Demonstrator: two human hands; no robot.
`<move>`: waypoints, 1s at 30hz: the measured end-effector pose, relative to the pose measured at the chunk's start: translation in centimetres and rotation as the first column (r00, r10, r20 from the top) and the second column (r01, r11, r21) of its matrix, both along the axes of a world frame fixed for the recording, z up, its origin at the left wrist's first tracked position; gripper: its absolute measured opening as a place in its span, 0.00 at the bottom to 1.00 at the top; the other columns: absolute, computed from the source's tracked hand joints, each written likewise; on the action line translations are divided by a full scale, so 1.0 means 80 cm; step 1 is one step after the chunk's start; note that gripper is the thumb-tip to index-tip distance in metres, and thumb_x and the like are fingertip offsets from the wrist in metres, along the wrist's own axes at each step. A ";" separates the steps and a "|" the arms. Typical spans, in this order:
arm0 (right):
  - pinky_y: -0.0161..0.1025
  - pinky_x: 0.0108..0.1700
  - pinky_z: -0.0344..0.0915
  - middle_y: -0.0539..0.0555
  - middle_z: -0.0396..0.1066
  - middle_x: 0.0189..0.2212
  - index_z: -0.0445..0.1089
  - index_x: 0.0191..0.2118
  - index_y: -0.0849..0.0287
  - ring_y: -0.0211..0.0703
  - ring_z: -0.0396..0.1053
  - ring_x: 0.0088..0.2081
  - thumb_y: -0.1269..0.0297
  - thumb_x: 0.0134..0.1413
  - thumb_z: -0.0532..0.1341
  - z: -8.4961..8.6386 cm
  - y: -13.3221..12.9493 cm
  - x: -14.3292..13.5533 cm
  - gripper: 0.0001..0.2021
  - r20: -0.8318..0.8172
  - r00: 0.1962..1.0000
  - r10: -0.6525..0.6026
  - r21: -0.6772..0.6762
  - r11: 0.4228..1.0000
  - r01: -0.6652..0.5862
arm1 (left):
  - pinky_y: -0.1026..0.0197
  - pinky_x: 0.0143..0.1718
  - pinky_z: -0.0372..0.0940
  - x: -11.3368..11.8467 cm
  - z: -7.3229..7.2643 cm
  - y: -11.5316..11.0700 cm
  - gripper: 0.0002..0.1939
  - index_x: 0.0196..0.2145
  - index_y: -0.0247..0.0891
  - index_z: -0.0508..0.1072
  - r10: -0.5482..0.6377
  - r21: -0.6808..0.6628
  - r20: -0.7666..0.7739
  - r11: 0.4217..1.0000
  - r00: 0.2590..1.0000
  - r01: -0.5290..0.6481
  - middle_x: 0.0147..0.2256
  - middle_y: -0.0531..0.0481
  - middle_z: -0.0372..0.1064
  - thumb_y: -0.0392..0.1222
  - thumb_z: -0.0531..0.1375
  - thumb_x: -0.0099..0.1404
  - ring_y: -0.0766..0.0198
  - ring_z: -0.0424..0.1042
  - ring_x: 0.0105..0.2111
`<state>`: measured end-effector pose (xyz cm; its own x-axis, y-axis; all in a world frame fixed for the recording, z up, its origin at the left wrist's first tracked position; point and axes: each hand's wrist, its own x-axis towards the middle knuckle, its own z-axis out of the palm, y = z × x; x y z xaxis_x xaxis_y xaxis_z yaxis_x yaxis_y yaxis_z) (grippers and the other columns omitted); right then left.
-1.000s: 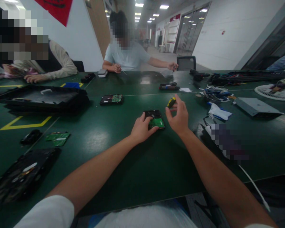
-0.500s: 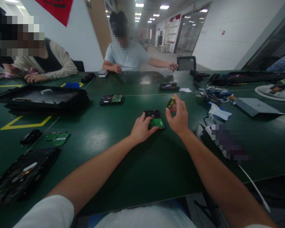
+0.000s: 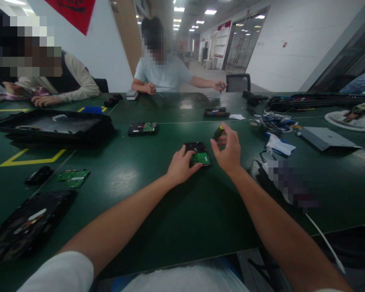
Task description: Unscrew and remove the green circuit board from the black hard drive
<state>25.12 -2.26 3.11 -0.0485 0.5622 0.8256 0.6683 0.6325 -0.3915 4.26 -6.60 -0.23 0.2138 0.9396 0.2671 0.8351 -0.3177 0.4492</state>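
Observation:
A hard drive (image 3: pixel 196 147) lies on the green table with its green circuit board facing up. My left hand (image 3: pixel 181 165) grips it from the left side, thumb along the near edge and fingers on the far part. Just right of the drive, my right hand (image 3: pixel 228 151) is raised with a short yellow-and-black screwdriver (image 3: pixel 218 132) held between thumb and fingers. The screwdriver's tip cannot be made out. Further off to the left lies a second hard drive (image 3: pixel 143 128), its board also upward.
On the left are stacked black trays (image 3: pixel 57 121), a loose circuit board (image 3: pixel 74 177) and a black casing (image 3: pixel 30 223). To the right lie a cable bundle (image 3: pixel 276 121), a metal box (image 3: pixel 328 139) and a white fan part (image 3: pixel 349 121). A co-worker (image 3: pixel 164 75) sits opposite; another sits left.
The screwdriver in my right hand has turned slightly and its yellow side shows less. My left hand stays on the hard drive.

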 end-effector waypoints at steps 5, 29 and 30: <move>0.50 0.43 0.80 0.62 0.67 0.57 0.52 0.72 0.52 0.47 0.74 0.41 0.63 0.64 0.59 -0.002 0.002 0.001 0.32 0.003 1.000 0.014 0.011 1.000 -0.014 | 0.40 0.64 0.61 0.000 0.001 -0.001 0.32 0.61 0.41 0.70 -0.005 0.006 -0.002 1.000 1.000 0.005 0.71 0.32 0.53 0.62 0.62 0.68 0.38 0.61 0.67; 0.48 0.37 0.80 0.62 0.65 0.55 0.52 0.72 0.50 0.46 0.71 0.40 0.61 0.65 0.60 0.001 -0.001 0.000 0.33 0.013 1.000 0.011 0.013 1.000 -0.011 | 0.41 0.65 0.60 0.000 0.000 0.000 0.33 0.63 0.41 0.70 0.004 -0.014 -0.019 1.000 1.000 -0.004 0.71 0.32 0.52 0.63 0.61 0.68 0.37 0.60 0.67; 0.48 0.37 0.80 0.62 0.65 0.55 0.52 0.72 0.49 0.46 0.71 0.40 0.61 0.65 0.60 0.001 -0.001 0.000 0.33 0.018 1.000 0.012 0.016 1.000 -0.012 | 0.41 0.65 0.60 0.000 0.001 0.000 0.33 0.63 0.41 0.70 0.003 -0.013 -0.019 1.000 1.000 -0.004 0.71 0.32 0.52 0.63 0.61 0.68 0.37 0.60 0.67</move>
